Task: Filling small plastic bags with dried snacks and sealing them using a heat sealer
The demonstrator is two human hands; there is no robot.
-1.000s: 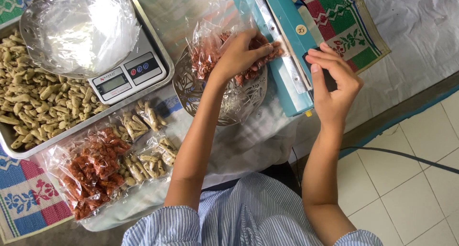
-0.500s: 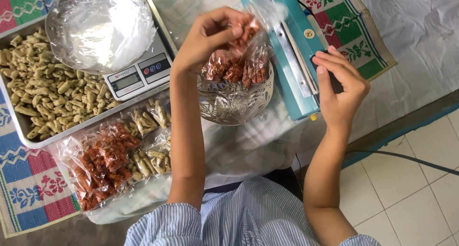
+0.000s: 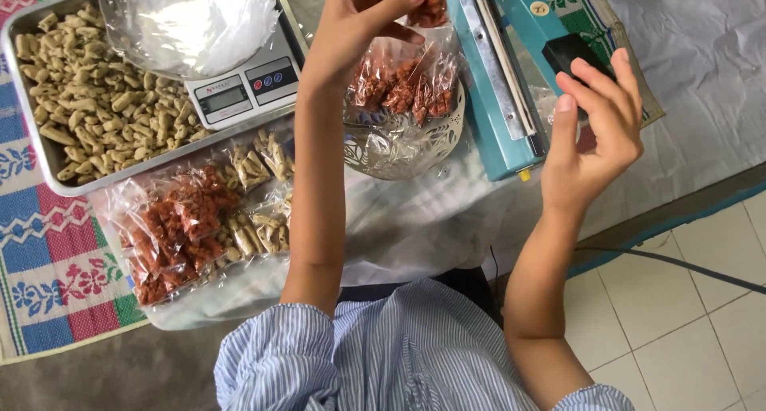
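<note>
Nearest is the person's striped blue shirt [image 3: 399, 355], with both bare forearms reaching away from it over the table [image 3: 718, 76]. Near the table's front edge, left of the left forearm, lies a pile of sealed bags [image 3: 199, 227], some with reddish-brown snacks and some with pale ones, resting on clear plastic beside a woven mat [image 3: 48, 259] of blue, red and green.

Further in, a clear glass bowl [image 3: 407, 144] sits in the middle of the table, just left of the blue heat sealer [image 3: 511, 68]. The right hand [image 3: 594, 132] hovers over the sealer's near end with fingers spread and slightly curled, gripping nothing; its fingertips are close to the sealer's black handle [image 3: 570, 52].

The left hand [image 3: 363, 24] is raised above the bowl, thumb and fingers pinched on the top of a clear snack bag [image 3: 403, 84] of reddish-brown pieces, which hangs over the bowl with its lower part at the rim; whether it touches the glass is unclear.

Toward the far left corner stands a metal tray [image 3: 24, 116] heaped with pale finger-shaped snacks [image 3: 96, 108]. A digital scale [image 3: 247, 88] sits on the tray's right part, carrying a bowl lined with clear plastic [image 3: 191, 20].
</note>
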